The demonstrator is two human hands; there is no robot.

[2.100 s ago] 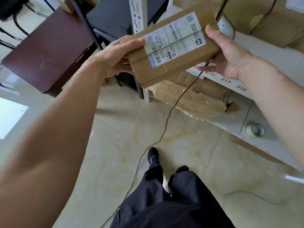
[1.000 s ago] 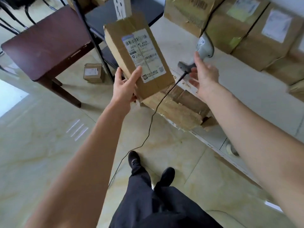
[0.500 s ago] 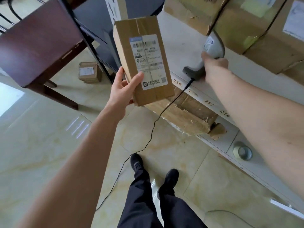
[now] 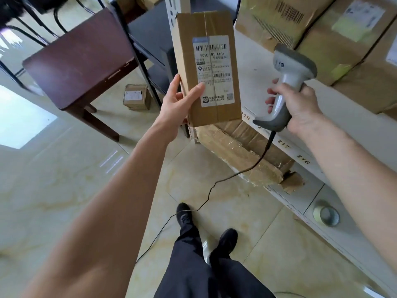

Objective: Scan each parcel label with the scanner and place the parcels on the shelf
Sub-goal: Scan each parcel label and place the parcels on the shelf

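Now, left hand [image 4: 179,106] gripping tall brown cardboard parcel [image 4: 207,67] at its seven o'clock corner, white label [image 4: 213,70] facing up, right hand [image 4: 297,106] clasping grey corded scanner [image 4: 286,82] at parcel's three o'clock, white shelf [image 4: 335,117] behind.

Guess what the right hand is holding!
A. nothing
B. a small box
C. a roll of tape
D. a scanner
D: the right hand is wrapped around the grey scanner handle, while the left hand holds the parcel; the tape roll lies untouched on the lower shelf.
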